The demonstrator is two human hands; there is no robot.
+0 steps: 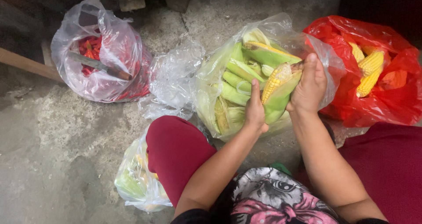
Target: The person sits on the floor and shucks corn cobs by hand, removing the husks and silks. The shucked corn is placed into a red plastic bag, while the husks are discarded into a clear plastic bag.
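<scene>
Both hands hold one ear of corn (276, 81) over a clear plastic bag (211, 74) of green-husked corn. Its yellow kernels show at the top, and green husk still wraps the lower part. My left hand (256, 111) grips the husk at the ear's lower left. My right hand (310, 85) clasps the ear's right side near the tip. More ears in husk (235, 81) fill the bag beneath.
A red plastic bag (395, 96) at right holds husked yellow cobs (370, 70). A clear bag (99, 81) at upper left holds red chillies and a knife (99, 65). Another clear bag (134, 184) lies by my left knee (173, 149). The floor is rough concrete.
</scene>
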